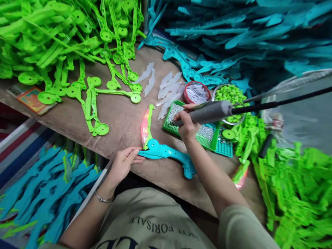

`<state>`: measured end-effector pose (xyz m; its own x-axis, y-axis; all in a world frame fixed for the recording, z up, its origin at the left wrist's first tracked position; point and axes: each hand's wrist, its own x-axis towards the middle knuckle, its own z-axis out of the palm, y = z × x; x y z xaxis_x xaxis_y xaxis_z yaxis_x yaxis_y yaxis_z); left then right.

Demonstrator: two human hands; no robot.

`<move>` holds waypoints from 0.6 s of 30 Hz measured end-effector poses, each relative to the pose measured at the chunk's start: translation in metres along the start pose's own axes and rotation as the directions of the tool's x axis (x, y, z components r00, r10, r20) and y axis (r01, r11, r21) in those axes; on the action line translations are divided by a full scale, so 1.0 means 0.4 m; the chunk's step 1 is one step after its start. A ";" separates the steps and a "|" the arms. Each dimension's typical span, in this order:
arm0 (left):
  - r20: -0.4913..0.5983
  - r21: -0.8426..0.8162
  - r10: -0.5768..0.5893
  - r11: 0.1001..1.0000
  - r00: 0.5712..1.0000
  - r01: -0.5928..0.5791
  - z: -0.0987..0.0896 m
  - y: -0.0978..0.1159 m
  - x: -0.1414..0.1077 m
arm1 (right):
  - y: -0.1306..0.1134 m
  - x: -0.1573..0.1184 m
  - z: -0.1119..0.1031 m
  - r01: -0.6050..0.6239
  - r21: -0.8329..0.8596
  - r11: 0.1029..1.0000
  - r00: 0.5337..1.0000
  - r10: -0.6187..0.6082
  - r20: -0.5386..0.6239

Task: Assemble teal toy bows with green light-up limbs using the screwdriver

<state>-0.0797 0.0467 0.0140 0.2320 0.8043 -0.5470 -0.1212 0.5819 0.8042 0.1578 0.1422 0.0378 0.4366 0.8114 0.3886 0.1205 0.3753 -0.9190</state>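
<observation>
My left hand (126,161) pinches the left end of a blue plastic piece (166,152) near the table's front edge. A green piece with a shiny pink blade (147,128) points away from me at the round joint of the blue piece. My right hand (188,126) is wrapped round a grey cylindrical power tool (207,113) with a black cord. The tool's tip is over the green tray (167,123) of small silver parts, partly hidden by my hand.
Green pieces (46,38) are heaped at the back left, blue ones (233,31) at the back right. A red basket (197,83) and a bowl of green bits (229,98) stand beyond the tray. More green parts (301,193) lie at right; blue assemblies (52,193) fill the lower left.
</observation>
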 end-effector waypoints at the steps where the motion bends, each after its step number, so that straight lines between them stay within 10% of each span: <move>1: 0.000 -0.001 -0.001 1.000 1.000 0.001 0.000 0.001 0.000 | -0.002 0.001 0.001 -0.005 -0.001 1.000 1.000 0.005 -0.005; 11: -0.006 -0.006 0.002 1.000 1.000 -0.002 0.004 0.005 0.001 | 0.002 0.018 0.006 -0.029 0.020 0.999 0.997 0.027 0.073; 18: -0.014 -0.015 -0.024 1.000 1.000 0.024 0.008 0.004 0.001 | -0.132 -0.038 -0.029 0.005 0.117 0.993 0.999 -0.010 0.046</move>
<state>-0.0767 0.0478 0.0159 0.2216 0.7919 -0.5691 -0.1302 0.6024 0.7875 0.1551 0.1048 0.0794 0.3943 0.8272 0.4004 0.0176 0.4288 -0.9032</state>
